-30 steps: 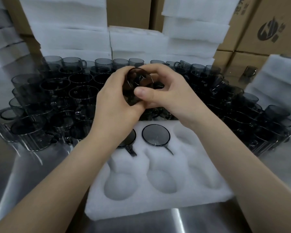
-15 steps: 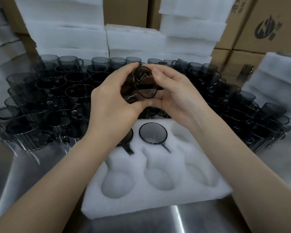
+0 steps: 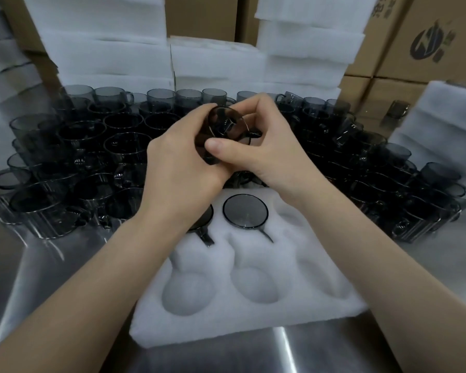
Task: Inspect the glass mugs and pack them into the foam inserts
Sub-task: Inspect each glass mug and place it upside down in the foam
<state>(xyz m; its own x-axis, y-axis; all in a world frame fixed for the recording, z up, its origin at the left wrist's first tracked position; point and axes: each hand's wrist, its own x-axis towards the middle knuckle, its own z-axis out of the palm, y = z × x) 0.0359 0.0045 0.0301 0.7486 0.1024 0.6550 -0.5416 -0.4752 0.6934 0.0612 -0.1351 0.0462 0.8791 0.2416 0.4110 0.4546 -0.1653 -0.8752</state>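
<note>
A smoky grey glass mug (image 3: 225,127) is held tilted above the table between both hands. My left hand (image 3: 180,162) wraps its left side, and my right hand (image 3: 264,146) grips it from the right with the thumb across its front. Below lies a white foam insert (image 3: 253,313) with round pockets. Two mugs sit in its far row: one packed mug (image 3: 244,211) in full view, another packed mug (image 3: 203,224) partly hidden under my left wrist. The near pockets and the far right pocket hold nothing.
Several loose grey mugs (image 3: 97,157) crowd the steel table (image 3: 38,278) to the left, behind and to the right (image 3: 388,179) of the insert. Stacked foam sheets (image 3: 215,63) and cardboard boxes (image 3: 428,41) stand at the back. More foam (image 3: 441,122) is piled at the right.
The mug has been turned between my hands. My right thumb has moved back across its front, and both hands stay above the far edge of the insert.
</note>
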